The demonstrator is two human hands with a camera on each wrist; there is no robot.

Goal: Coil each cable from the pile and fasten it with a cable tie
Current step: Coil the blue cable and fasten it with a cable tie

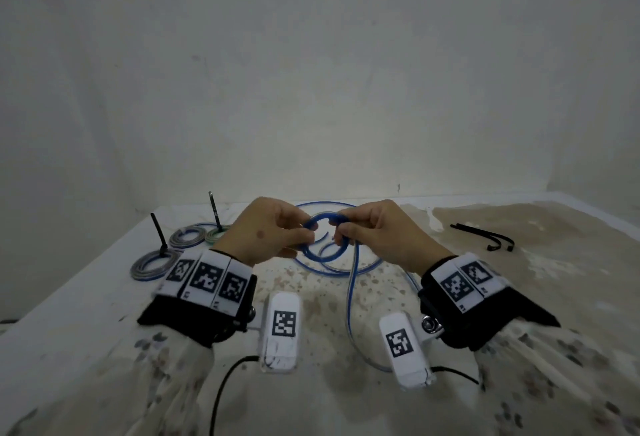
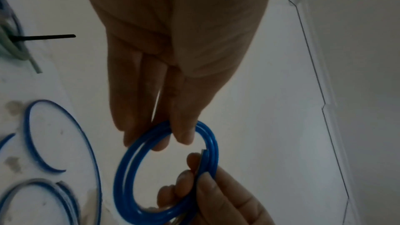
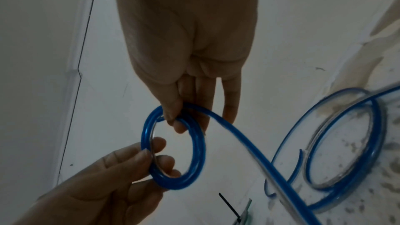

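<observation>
A small coil of blue cable (image 1: pixel 320 217) hangs above the table between both hands. My left hand (image 1: pixel 304 233) pinches its left side; in the left wrist view the fingertips (image 2: pixel 184 136) close on the coil (image 2: pixel 121 174). My right hand (image 1: pixel 341 226) pinches the opposite side, thumb and fingers (image 3: pixel 173 119) on the coil (image 3: pixel 198 150). From the right hand the uncoiled tail (image 3: pixel 249 145) runs down to loose blue loops (image 1: pixel 346 269) lying on the table. A few black cable ties (image 1: pixel 485 236) lie at the right.
Three tied coils (image 1: pixel 152 264) (image 1: pixel 185 236) (image 1: pixel 216 233) lie at the left, black tie ends standing up. The stained white table (image 1: pixel 519 279) meets a wall at the back. Wrist camera cords hang near the front edge.
</observation>
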